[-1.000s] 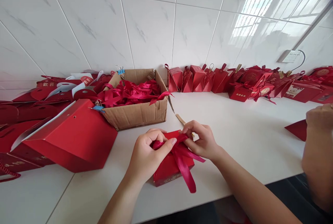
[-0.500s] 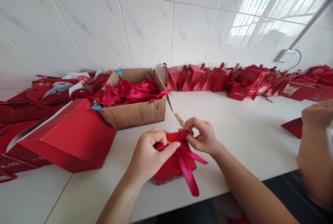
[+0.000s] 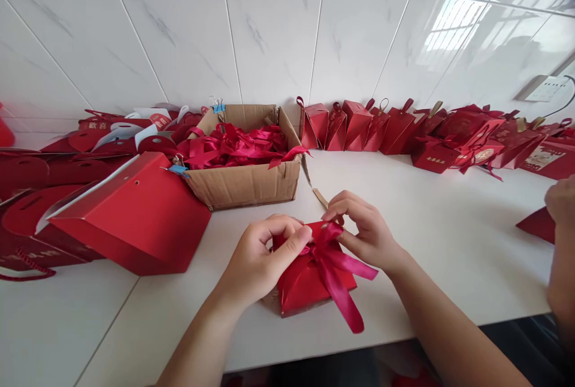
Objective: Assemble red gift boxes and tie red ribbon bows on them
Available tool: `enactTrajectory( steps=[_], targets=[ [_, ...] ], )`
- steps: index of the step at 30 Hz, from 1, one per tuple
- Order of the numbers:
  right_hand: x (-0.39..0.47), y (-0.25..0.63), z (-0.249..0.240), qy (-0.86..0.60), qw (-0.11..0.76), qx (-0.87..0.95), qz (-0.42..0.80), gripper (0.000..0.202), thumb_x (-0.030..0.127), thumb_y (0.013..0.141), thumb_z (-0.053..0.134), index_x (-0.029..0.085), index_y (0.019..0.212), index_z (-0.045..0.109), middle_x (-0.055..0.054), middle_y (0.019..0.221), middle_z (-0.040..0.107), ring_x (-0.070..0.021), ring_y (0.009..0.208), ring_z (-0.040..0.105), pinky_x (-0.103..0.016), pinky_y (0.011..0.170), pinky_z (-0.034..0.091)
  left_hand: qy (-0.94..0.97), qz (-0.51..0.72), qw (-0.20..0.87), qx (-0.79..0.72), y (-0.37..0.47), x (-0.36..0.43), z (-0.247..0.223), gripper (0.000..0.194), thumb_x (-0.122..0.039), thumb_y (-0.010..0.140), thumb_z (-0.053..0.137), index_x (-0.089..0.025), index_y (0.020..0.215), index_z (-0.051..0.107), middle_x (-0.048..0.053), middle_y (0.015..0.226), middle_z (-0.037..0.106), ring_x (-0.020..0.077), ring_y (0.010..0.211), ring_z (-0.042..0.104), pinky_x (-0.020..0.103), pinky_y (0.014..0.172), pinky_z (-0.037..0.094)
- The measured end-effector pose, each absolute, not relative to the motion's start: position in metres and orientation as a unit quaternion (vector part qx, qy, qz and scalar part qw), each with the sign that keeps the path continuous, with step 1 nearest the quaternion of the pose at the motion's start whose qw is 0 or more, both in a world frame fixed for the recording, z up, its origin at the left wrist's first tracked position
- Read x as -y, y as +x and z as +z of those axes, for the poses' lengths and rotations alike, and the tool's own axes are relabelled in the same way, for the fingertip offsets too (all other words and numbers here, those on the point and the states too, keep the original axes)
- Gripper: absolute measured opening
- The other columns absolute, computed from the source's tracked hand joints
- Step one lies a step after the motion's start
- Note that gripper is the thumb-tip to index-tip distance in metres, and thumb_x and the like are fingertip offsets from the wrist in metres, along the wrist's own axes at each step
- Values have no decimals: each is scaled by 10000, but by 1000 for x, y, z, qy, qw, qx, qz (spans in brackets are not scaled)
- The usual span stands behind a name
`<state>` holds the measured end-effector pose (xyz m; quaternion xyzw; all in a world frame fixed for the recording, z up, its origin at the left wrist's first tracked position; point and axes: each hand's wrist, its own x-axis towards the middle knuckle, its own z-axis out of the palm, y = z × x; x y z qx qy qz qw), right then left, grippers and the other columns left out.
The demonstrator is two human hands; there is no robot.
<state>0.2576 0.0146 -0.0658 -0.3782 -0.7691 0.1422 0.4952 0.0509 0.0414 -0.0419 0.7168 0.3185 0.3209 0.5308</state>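
"Is daylight brightening the scene?"
"Yes, a barred window's reflection is glaring off the tiled wall [image 3: 278,33], upper right, while soft shadows are falling across the white table [image 3: 431,225]."
"And the edges?"
"They're stretching; the co-worker's hand [image 3: 561,200], far right, is looking soft."

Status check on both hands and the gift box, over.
Left hand, right hand: fingers pinching satin ribbon. Red gift box: on table, ribbon over its top, tails loose. Tan strip just beyond right hand, not blocking.

A packing workspace, with ribbon-filled carton [image 3: 242,186] and rows of gift boxes [image 3: 398,129].
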Motion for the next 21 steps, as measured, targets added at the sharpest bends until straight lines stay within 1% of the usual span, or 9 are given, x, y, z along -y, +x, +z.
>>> enactTrajectory(
  steps=[3,6,8,10,12,14,17,19,21],
  targets=[
    [-11,266,-58,-393,446,770,234,202,100,794,588,222,951,624,-79,1060,571,-198,989,557,-327,763,477,703,337,543,-312,50,-41,-43,389,-455,889,501,-182,632,604,58,986,658,197,900,614,288,758,455],
    [-8,277,-50,-402,362,776,324,231,178,793,667,238,1011,624,-91,1312,492,-256,1233,469,-376,899,469,689,339,560,-310,49,-41,-44,394,-450,884,513,-178,620,620,62,1114,628,221,1018,604,300,844,450],
    [-7,282,-46,-388,342,783,345,292,232,789,696,252,1068,612,-86,1399,438,-280,1315,401,-403,946,456,675,335,582,-306,48,-41,-44,381,-427,884,512,-178,616,616,62,1155,613,238,1061,597,306,846,459],
    [-6,282,-42,-373,359,784,343,314,266,809,681,264,1112,601,-84,1424,424,-283,1311,414,-426,969,449,662,334,600,-299,47,-41,-43,367,-382,881,504,-177,587,581,61,1170,609,252,1089,589,313,838,469],
    [-5,276,-37,-376,373,785,320,285,278,823,668,266,1103,616,-84,1411,440,-276,1280,452,-446,993,437,662,328,606,-294,47,-42,-43,331,-327,864,506,-180,571,551,59,1183,606,262,1115,578,323,846,474],
    [-5,267,-31,-390,362,798,283,221,276,812,686,255,1030,659,-86,1380,467,-279,1279,450,-456,1007,429,677,320,594,-295,46,-43,-42,294,-293,839,527,-186,567,551,60,1191,608,271,1154,553,335,873,470],
    [-4,252,-24,-393,327,825,241,125,285,780,723,234,894,710,-95,1332,498,-291,1308,396,-435,958,478,704,317,560,-302,45,-44,-41,286,-295,821,565,-195,553,564,62,1171,627,270,1218,500,343,940,441],
    [-5,246,-22,-389,318,833,229,74,278,788,712,229,843,719,-96,1316,503,-284,1289,405,-427,923,505,712,317,547,-305,44,-45,-41,306,-312,824,571,-199,540,560,61,1166,633,263,1234,485,343,966,426],
    [-6,243,-23,-386,324,835,220,35,247,798,696,223,817,714,-95,1308,505,-278,1255,432,-445,927,503,716,315,542,-307,44,-45,-41,310,-326,825,572,-201,542,557,61,1182,627,262,1242,479,346,970,425]
  ],
)
